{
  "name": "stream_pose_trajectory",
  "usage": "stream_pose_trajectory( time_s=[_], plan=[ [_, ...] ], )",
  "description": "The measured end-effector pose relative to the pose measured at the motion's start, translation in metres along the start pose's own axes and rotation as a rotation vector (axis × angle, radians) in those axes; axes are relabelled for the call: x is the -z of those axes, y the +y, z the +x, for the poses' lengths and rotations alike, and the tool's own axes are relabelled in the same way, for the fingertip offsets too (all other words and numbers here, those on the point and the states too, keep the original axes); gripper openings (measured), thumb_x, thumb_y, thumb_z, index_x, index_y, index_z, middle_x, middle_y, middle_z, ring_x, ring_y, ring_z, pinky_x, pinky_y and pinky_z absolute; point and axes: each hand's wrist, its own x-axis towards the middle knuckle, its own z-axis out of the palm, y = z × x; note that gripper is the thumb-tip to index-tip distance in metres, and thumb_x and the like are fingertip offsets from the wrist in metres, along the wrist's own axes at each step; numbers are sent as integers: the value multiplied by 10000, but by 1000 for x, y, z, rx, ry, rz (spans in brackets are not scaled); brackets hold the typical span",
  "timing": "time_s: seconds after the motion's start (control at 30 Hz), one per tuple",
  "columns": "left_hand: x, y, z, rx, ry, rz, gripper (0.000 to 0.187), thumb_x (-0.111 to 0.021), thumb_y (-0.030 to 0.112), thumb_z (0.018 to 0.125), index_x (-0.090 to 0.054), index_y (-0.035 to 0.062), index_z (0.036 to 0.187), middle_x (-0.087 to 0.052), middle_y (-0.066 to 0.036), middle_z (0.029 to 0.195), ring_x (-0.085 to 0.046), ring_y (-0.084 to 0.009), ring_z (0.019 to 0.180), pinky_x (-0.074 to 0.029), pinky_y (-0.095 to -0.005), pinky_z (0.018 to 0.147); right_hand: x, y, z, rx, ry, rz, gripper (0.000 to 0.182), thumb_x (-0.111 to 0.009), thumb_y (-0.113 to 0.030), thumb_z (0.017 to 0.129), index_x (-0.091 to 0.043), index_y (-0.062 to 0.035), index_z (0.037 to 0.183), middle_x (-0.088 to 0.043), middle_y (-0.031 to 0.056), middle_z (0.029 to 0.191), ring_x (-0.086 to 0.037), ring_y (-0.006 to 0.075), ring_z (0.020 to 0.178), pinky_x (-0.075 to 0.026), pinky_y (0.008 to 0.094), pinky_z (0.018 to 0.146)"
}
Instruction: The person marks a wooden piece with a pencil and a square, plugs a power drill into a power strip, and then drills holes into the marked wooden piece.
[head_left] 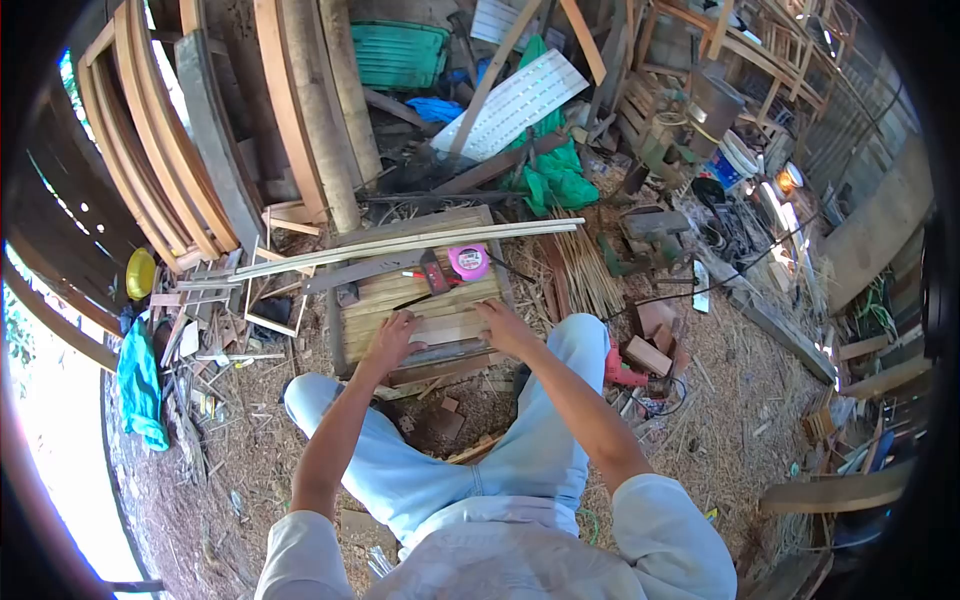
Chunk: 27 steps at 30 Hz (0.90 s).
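Steadying a short wood piece [448, 328] at centre frame, we rest left hand [393, 343] and right hand [507, 329] at opposite ends, fingers loosely spread, probably keeping it flat on the tabletop [366, 326]. Beyond: pink tape measure [467, 262], within easy reach; farther, long strips [420, 241] lie crosswise, seemingly parked aside.

Slatted wood tabletop [380, 325], matt; tape measure [467, 262], glossy pink plastic; jeans [430, 440], cloth.
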Motion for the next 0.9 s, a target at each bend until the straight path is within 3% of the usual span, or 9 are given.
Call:
stream_pose_trajectory(
  time_s=[0.2,0.27,0.4,0.53,0.6,0.73,0.9],
  plan=[
    [9,3,1,16,11,-38,577,-781,349,754,-605,95,1241,-543,-102,1197,-527,-295,1143,-442,-436,963,7,12,-3,63,32,254,514,-673,-17,824,-553,-97,1317,-475,147,1385,-591,361,1131,-514,434,903],
    [14,8,-6,32,34,-86,554,-787,334,750,-612,94,1218,-548,-99,1201,-534,-297,1133,-437,-436,965,2,15,-5,-15,128,421,401,-681,58,808,-615,-66,1183,-574,120,1147,-617,295,907,-508,381,799],
    [9,10,-5,36,96,-171,455,-795,284,745,-637,107,1133,-618,-60,1137,-572,-278,1074,-423,-422,946,2,10,-5,111,288,392,254,-633,94,827,-634,-33,1048,-624,110,1018,-643,248,874,-528,335,741],
    [7,3,-4,57,124,-242,378,-790,240,751,-654,113,1080,-655,-35,1081,-588,-251,1051,-419,-410,930,2,5,3,116,328,394,243,-634,86,830,-634,-35,1041,-634,112,1026,-658,261,860,-535,335,714],
    [10,3,0,68,151,-244,369,-793,231,748,-661,111,1071,-656,-38,1082,-587,-254,1054,-417,-413,935,8,1,2,53,358,480,234,-635,51,830,-631,-38,1046,-640,163,1025,-656,360,877,-535,414,740],
    [18,11,0,112,186,-199,369,-802,218,734,-675,105,1062,-663,-39,1061,-585,-264,1059,-416,-423,943,-2,6,1,101,353,418,236,-650,42,836,-625,-30,1060,-634,161,1020,-669,331,846,-540,400,699],
    [11,1,-2,164,159,-276,354,-781,179,755,-671,95,1081,-668,-62,1064,-583,-280,1067,-430,-437,928,1,0,3,5,381,491,241,-659,15,859,-614,-29,1092,-648,184,1014,-679,319,786,-541,395,669]
  ],
)
